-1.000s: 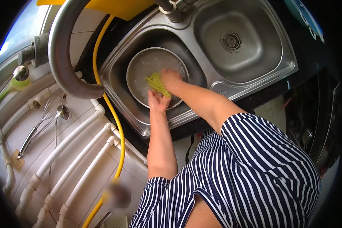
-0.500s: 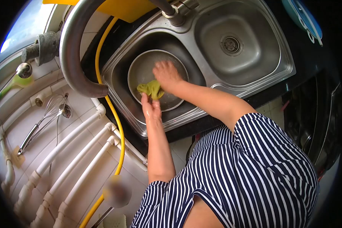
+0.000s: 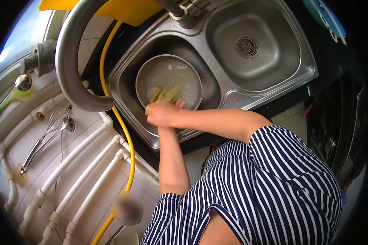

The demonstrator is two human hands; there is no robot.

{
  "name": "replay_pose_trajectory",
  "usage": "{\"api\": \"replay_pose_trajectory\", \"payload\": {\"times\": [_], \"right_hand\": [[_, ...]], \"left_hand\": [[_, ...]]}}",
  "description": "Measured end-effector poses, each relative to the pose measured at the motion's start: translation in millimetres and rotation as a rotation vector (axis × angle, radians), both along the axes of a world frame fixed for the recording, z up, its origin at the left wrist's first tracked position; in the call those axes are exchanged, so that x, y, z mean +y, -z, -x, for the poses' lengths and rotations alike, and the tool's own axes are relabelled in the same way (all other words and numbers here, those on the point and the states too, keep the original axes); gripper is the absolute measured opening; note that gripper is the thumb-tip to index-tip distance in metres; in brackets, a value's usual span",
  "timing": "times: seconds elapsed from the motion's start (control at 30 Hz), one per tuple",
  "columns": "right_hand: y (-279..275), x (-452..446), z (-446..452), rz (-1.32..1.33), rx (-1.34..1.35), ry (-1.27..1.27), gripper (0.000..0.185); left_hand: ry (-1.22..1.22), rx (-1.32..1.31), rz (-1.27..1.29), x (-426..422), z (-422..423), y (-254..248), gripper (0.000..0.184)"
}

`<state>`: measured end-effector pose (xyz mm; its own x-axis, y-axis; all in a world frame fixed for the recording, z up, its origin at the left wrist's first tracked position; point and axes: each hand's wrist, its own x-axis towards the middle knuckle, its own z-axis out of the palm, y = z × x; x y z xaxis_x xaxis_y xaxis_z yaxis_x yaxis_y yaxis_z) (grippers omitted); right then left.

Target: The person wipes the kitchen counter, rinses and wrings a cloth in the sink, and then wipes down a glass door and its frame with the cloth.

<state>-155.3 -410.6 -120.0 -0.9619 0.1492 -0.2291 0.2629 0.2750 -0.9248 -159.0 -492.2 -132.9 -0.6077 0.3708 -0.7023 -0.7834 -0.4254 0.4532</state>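
Observation:
A round metal bowl (image 3: pixel 140 77) with cloudy water sits in the left sink basin. Limp yellow-green leafy greens (image 3: pixel 170 93) hang at its near side, blurred by motion. My right hand (image 3: pixel 161 113) is closed around the near end of the greens, over the bowl's near rim. It crosses on top of my left hand (image 3: pixel 179 105), which is mostly covered; a few fingers show beside the greens and seem closed on them. Where one grip ends and the other begins is hidden.
The right basin (image 3: pixel 270 49) with its drain lies beside the bowl's basin. A thick curved faucet pipe (image 3: pixel 65 57) and yellow hose (image 3: pixel 129 143) run along the left. White pipes (image 3: pixel 75 163), a whisk (image 3: pixel 55 122) and a ladle (image 3: pixel 70 124) are on the tiled wall. A blue container (image 3: pixel 325 18) stands upper right.
My right hand has come from the bowl's middle, down and left, over my left hand and onto the greens. The greens are spread further into the bowl, where the cloudy water now shows more.

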Motion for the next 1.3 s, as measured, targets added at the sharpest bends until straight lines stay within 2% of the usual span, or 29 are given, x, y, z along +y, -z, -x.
{"api": "replay_pose_trajectory", "payload": {"times": [0.07,0.1,0.13,0.2,0.27,0.3,0.37,0.43,0.47,0.53,0.57,0.6,0.63,0.67,0.73,0.8,0.83,0.87,0.9,0.93,0.97,1.0,1.07,1.13,1.17,1.2,1.23,1.27,1.3], "right_hand": [[-20.1,-6.0,-17.2,0.137,0.315,0.048,0.029],[-23.4,0.9,-20.2,0.140,0.276,-0.028,0.031],[-22.9,7.7,-20.7,0.142,0.239,-0.106,0.032],[20.8,14.2,-5.0,-0.107,0.297,-0.049,0.024],[62.1,46.5,11.2,-0.043,0.131,0.054,0.024],[76.6,69.8,18.3,0.096,-0.096,0.155,0.023],[88.4,85.9,15.8,0.236,-0.321,0.253,0.025],[95.8,85.5,9.0,-0.530,-0.242,0.251,0.036],[98.2,84.3,5.9,-0.531,-0.242,0.258,0.036],[103.7,74.3,-4.4,-0.632,-0.239,-0.484,0.045],[119.7,66.0,-6.9,-0.632,-0.242,-0.480,0.045],[143.5,51.1,-9.9,-0.610,-0.153,-0.266,0.046],[147.6,47.2,-11.4,-0.584,-0.063,-0.052,0.046],[149.8,39.8,-4.6,-0.586,-0.064,-0.049,0.046],[116.2,20.9,7.8,-0.050,-0.599,-0.092,0.056],[29.1,26.3,-22.5,-0.101,-0.186,-0.122,0.041],[1.1,15.8,-30.1,-0.099,-0.149,-0.129,0.036],[-7.8,11.6,-31.7,-0.098,-0.130,-0.133,0.033],[-15.7,6.5,-33.5,-0.096,-0.111,-0.136,0.031],[-16.1,7.6,-34.1,-0.131,0.067,-0.115,0.027],[-7.9,8.9,-31.7,-0.145,0.156,-0.104,0.026],[0.2,10.2,-29.4,-0.162,0.245,-0.093,0.025],[62.0,30.1,-0.2,-0.404,0.454,0.011,0.020],[69.9,67.8,9.9,-0.491,0.270,-0.109,0.015],[84.5,74.1,14.7,-0.486,0.274,-0.111,0.015],[102.4,76.5,18.8,-0.540,0.076,0.059,0.017],[108.2,78.3,18.5,-0.588,-0.124,0.229,0.021],[113.4,77.5,13.3,-0.586,-0.121,0.231,0.021],[113.9,77.1,6.0,-0.642,-0.118,0.065,0.027]], "left_hand": [[0.012,0.152,-0.207,9.7,-3.6,-13.7,0.057],[0.012,0.152,-0.207,9.3,-0.6,-9.3,0.057],[0.025,0.101,-0.123,8.7,7.6,1.7,0.056],[0.051,0.002,0.047,6.6,27.3,25.8,0.055],[0.063,-0.048,0.132,7.8,31.7,29.6,0.055],[0.010,-0.038,0.245,7.9,29.2,26.2,0.054],[-0.017,-0.118,0.436,-1.9,32.7,36.7,0.053],[-0.056,-0.246,0.462,17.4,29.9,16.0,0.052],[-0.090,-0.375,0.479,28.2,30.3,9.1,0.052],[-0.063,-0.353,0.444,12.5,35.5,40.6,0.057],[0.018,-0.335,0.343,5.7,39.7,52.3,0.058],[0.095,-0.319,0.242,2.8,41.3,57.7,0.059],[0.097,-0.320,0.243,14.2,39.9,46.6,0.059],[0.027,-0.370,0.263,27.1,39.4,35.9,0.059],[-0.035,-0.422,0.287,34.5,39.3,26.8,0.060],[0.156,-0.301,0.287,20.3,46.1,32.7,0.059],[0.226,-0.221,0.059,-14.7,53.4,56.4,0.051],[0.293,-0.138,-0.167,-43.8,58.9,77.4,0.048],[0.218,-0.235,-0.341,-40.9,60.6,77.6,0.044],[0.145,-0.329,-0.514,-31.4,63.6,75.8,0.041],[0.147,-0.329,-0.513,-35.0,64.9,90.9,0.041],[0.327,0.051,-0.158,-52.0,67.6,122.7,0.039],[0.492,0.439,0.206,-35.2,69.4,115.8,0.037],[0.124,-0.211,0.248,24.0,62.2,40.1,0.042],[0.101,-0.308,0.221,12.5,64.5,47.2,0.047],[0.101,-0.307,0.224,11.3,60.7,43.7,0.047],[0.170,-0.208,0.467,10.4,53.9,38.5,0.049],[0.237,-0.102,0.707,9.7,50.0,32.8,0.054],[0.237,-0.189,0.507,7.4,52.6,24.8,0.059]]}}
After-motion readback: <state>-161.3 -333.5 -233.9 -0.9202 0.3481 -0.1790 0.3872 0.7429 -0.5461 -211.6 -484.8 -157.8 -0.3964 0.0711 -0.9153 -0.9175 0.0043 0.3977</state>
